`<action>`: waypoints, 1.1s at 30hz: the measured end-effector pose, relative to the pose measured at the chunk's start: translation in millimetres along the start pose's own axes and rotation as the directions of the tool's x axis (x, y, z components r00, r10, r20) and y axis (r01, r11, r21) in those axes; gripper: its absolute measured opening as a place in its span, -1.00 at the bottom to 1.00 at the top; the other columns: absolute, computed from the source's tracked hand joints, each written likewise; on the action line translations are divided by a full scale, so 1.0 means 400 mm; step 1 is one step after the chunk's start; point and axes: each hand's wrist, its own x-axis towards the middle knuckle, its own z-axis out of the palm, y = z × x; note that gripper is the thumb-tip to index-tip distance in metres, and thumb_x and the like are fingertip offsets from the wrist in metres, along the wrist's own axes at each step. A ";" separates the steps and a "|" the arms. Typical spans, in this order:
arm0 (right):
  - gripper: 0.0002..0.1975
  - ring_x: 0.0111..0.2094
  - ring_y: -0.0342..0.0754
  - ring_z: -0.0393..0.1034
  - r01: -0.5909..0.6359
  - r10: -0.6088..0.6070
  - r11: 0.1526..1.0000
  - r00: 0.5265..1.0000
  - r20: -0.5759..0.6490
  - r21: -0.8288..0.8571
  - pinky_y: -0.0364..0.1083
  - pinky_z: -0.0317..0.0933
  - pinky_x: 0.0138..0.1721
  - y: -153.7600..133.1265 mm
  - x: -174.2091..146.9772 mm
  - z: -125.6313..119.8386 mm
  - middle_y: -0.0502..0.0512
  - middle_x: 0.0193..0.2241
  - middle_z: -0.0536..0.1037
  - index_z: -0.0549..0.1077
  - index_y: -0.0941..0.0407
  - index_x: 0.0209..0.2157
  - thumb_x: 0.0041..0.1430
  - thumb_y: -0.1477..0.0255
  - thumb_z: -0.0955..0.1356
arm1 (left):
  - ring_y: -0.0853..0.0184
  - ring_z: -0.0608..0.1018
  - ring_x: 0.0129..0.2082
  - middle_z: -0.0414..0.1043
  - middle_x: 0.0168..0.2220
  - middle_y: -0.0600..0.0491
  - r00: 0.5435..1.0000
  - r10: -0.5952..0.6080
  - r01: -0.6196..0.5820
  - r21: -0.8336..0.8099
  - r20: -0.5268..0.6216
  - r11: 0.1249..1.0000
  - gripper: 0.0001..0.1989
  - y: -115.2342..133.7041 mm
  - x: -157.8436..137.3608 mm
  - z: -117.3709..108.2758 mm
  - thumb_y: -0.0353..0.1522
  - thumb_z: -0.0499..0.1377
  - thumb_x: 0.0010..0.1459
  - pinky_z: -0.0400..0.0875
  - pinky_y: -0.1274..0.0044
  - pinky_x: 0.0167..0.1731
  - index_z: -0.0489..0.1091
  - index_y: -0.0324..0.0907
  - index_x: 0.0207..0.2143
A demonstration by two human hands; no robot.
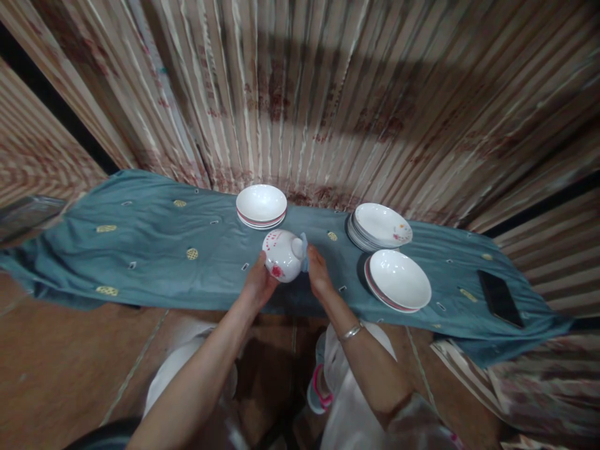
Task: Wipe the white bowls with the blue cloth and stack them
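Observation:
A white bowl [283, 255] with a red flower and small red marks on its outside is held up over the cloth, tipped on its side with its foot turned to the right. My left hand [260, 281] grips the bowl by its left rim. My right hand [319, 273], with a silver bangle on the wrist, pinches a light blue cloth [304, 252] against the bowl's foot. Just behind stands a short stack of red-banded white bowls [261, 204]. Right of my right hand is another stack of bowls [398, 280].
A taller stack of flower-printed plates [382, 225] stands at the back right. A black phone [499, 298] lies near the right end of the table with its teal cloth [154, 250]. Pleated curtains [290, 100] hang close behind the table.

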 end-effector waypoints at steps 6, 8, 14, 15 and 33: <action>-0.39 0.28 -0.01 0.20 0.033 -0.033 0.998 0.999 -0.012 -0.054 0.05 -0.03 0.33 0.005 -0.042 0.012 0.20 0.25 0.34 0.31 0.16 0.21 0.30 0.09 0.12 | 0.17 0.53 0.08 0.49 0.11 -0.14 0.999 -0.048 0.048 -0.084 -0.003 0.995 -0.55 0.008 -0.012 0.002 -0.30 -0.11 0.39 0.45 0.30 0.06 0.29 -0.25 0.22; -0.35 0.30 0.02 0.15 0.067 -0.067 0.994 0.998 -0.004 -0.081 0.07 -0.07 0.35 0.006 -0.061 0.016 0.23 0.28 0.29 0.27 0.18 0.25 0.30 0.06 0.12 | 0.18 0.54 0.06 0.50 0.09 -0.14 0.998 -0.070 0.069 -0.135 -0.004 0.989 -0.54 0.010 -0.016 0.002 -0.31 -0.13 0.39 0.46 0.29 0.05 0.26 -0.24 0.24; -0.27 0.41 0.05 -0.12 0.163 -0.164 0.959 0.986 0.014 -0.231 0.15 -0.20 0.38 0.018 -0.126 0.041 0.30 0.39 0.03 0.03 0.24 0.36 0.33 0.06 0.10 | 0.19 0.57 0.02 0.55 0.01 -0.13 0.995 -0.101 0.094 -0.216 -0.019 0.972 -0.52 0.013 -0.018 0.008 -0.29 -0.18 0.41 0.47 0.31 0.05 0.24 -0.24 0.25; -0.27 0.42 0.05 -0.17 0.179 -0.179 0.950 0.984 0.027 -0.255 0.17 -0.21 0.38 0.021 -0.137 0.045 0.31 0.40 -0.02 -0.02 0.24 0.37 0.35 0.08 0.10 | 0.20 0.57 0.02 0.56 -0.01 -0.12 0.994 -0.104 0.098 -0.217 -0.020 0.971 -0.52 0.013 -0.018 0.009 -0.28 -0.19 0.41 0.46 0.32 0.05 0.25 -0.24 0.25; -0.45 0.44 0.10 -0.36 0.689 -0.511 0.415 0.717 0.474 -0.594 0.21 -0.09 0.35 -0.015 -0.216 0.031 0.22 0.37 0.10 0.08 0.20 0.36 0.36 0.52 0.11 | 0.23 0.63 -0.10 0.64 -0.32 -0.04 0.993 -0.054 0.032 -0.188 -0.109 0.982 -0.55 0.002 -0.021 0.017 -0.30 -0.15 0.39 0.44 0.48 0.03 0.44 -0.23 0.07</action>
